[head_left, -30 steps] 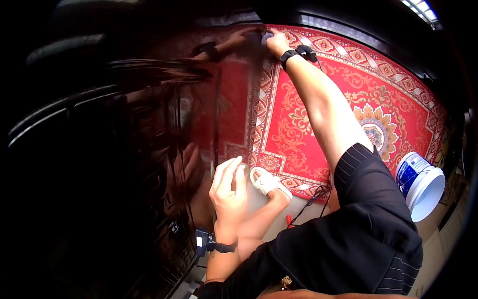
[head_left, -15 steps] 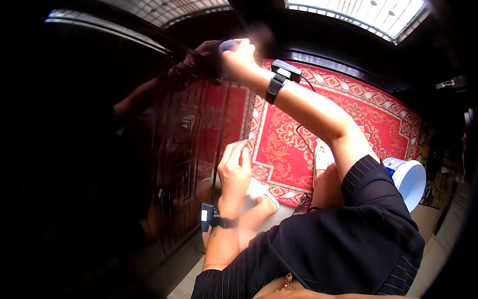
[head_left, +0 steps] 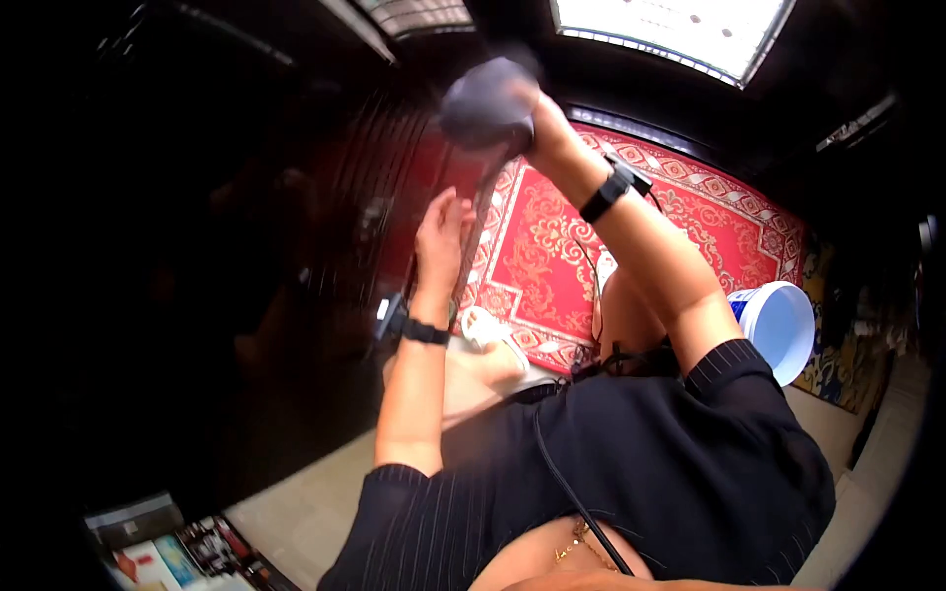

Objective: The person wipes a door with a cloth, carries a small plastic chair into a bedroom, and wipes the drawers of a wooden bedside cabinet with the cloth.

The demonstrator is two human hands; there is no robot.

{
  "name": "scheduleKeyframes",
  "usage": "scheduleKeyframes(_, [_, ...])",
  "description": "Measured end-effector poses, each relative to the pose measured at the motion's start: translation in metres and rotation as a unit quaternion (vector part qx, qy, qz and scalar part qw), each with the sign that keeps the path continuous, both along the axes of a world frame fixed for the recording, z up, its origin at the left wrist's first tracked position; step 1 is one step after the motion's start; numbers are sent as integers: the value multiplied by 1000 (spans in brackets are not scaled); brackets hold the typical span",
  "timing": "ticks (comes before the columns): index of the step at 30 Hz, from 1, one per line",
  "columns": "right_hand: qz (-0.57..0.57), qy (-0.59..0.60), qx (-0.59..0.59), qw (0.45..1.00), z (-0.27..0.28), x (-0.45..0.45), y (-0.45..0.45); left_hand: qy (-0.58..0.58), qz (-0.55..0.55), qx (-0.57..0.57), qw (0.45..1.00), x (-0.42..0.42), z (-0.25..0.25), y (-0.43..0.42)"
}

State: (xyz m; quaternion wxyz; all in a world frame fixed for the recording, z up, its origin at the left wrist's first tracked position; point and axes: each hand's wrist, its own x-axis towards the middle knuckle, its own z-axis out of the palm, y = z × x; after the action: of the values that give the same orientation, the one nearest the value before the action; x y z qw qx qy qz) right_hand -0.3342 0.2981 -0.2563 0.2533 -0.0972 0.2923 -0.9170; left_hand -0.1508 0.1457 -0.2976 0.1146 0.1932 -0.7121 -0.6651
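Note:
A dark grey cloth [head_left: 486,106] is in my right hand [head_left: 540,116], bunched under the fingers and blurred by motion. It lies against the upper part of a glossy dark door [head_left: 370,212], close to the door's edge. Lower down beside that edge is my left hand [head_left: 440,241], its fingers stretched out and holding nothing that I can see. Whether the left fingers touch the door I cannot tell. Black straps with small boxes circle both wrists.
A red patterned carpet [head_left: 552,261] covers the floor beyond the door edge. On the right stands a white bucket [head_left: 783,335]. Small items and papers [head_left: 187,557] lie at the lower left. My feet in white shoes [head_left: 493,335] are below, with a dark cable nearby.
My right hand has swung slightly right with the cloth, which now shows more. My left hand has moved up and its fingers have straightened. The whole view has shifted.

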Motion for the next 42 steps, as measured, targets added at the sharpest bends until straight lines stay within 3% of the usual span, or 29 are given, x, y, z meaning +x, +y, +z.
scheduleKeyframes(2, [60,50,169,982,-4,57,8,72,-35,97,992,12,29,26])
scheduleKeyframes(4, [111,144,303,935,-28,101,5,74,-37,132,988,31,26,33])
scheduleKeyframes(5, [112,175,217,954,-38,127,1,72,-28,137,988,43,24,37])
scheduleKeyframes(6, [170,176,204,948,-44,142,4,93,11,122,988,56,12,38])
scheduleKeyframes(8, [209,183,231,932,-49,154,2,108,64,106,986,82,2,36])
scheduleKeyframes(9, [257,234,265,899,-51,155,3,105,74,108,986,103,4,32])
scheduleKeyframes(10, [240,332,332,850,-50,151,10,97,82,112,986,126,10,34])
scheduleKeyframes(11, [235,363,296,852,-31,161,17,121,104,115,980,151,38,47])
scheduleKeyframes(12, [224,392,260,853,-13,168,25,87,139,47,985,174,60,49])
scheduleKeyframes(13, [233,373,283,852,-17,162,28,63,216,13,974,196,72,48])
scheduleKeyframes(15, [223,329,317,861,-11,158,44,115,232,-10,966,252,113,45])
scheduleKeyframes(17, [189,322,287,882,-10,152,55,159,329,-74,928,299,146,35])
scheduleKeyframes(23, [158,325,281,889,20,169,68,270,445,-112,847,404,190,11])
scheduleKeyframes(25, [192,349,282,873,28,176,64,240,471,-124,840,413,174,1])
scheduleKeyframes(27, [229,358,284,860,26,186,53,165,488,-243,822,395,155,3])
scheduleKeyframes(31, [277,374,307,830,-2,202,25,-27,507,-529,680,351,119,-10])
scheduleKeyframes(32, [278,376,321,823,-15,197,19,-94,505,-550,659,344,106,-21])
scheduleKeyframes(35, [278,362,352,817,-49,176,8,-210,515,-551,622,320,67,-31])
scheduleKeyframes(38, [279,343,387,809,-70,157,0,-285,486,-495,662,302,17,-38])
scheduleKeyframes(40, [282,344,398,803,-77,148,-8,-435,456,-329,703,296,-8,-49])
scheduleKeyframes(42, [290,350,396,798,-81,142,-14,-403,467,-179,767,331,-87,-93])
